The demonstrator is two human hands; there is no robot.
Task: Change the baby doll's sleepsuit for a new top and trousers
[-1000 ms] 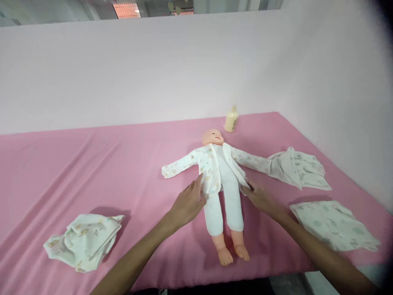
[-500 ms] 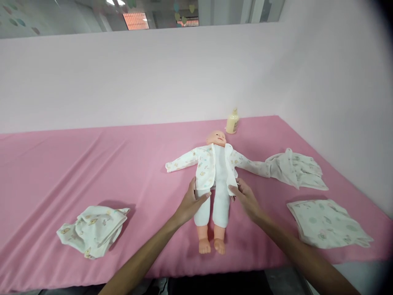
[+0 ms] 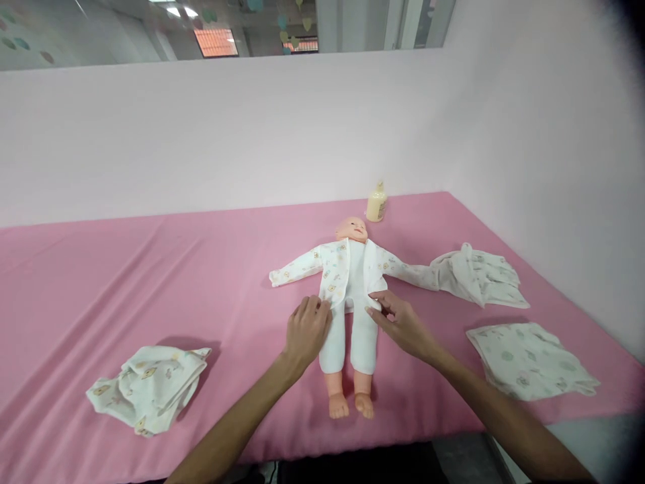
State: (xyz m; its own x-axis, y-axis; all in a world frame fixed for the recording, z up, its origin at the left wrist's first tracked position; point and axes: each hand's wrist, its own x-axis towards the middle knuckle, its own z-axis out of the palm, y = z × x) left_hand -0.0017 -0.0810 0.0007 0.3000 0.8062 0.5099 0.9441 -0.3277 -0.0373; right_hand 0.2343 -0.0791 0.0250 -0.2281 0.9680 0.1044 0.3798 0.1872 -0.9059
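A baby doll [image 3: 351, 230] lies on its back, head away from me, in a white body garment [image 3: 361, 336] that covers its legs to the shins. Over that, a white patterned baby jacket [image 3: 333, 269] hangs unfastened down the front, both sleeves spread sideways. My left hand [image 3: 308, 329] is closed at the jacket's lower left hem, its fingertips bent down against the cloth. With thumb and fingers, my right hand [image 3: 400, 324] pinches the lower edge of the right front panel. The doll's bare feet [image 3: 338, 405] point towards me.
A pink cloth [image 3: 222, 269] covers the table. A crumpled patterned garment [image 3: 151, 386] lies at left. On the right are another bunched garment [image 3: 484, 275], touching the doll's sleeve, and a folded patterned cloth [image 3: 529, 359]. A pale yellow pump bottle [image 3: 376, 204] stands behind the doll's head, near the wall.
My left hand has turned from an open thumb-and-finger spread to fingers bent over the jacket hem. My right hand has drawn the right panel slightly inward and up. The view has shifted a little.
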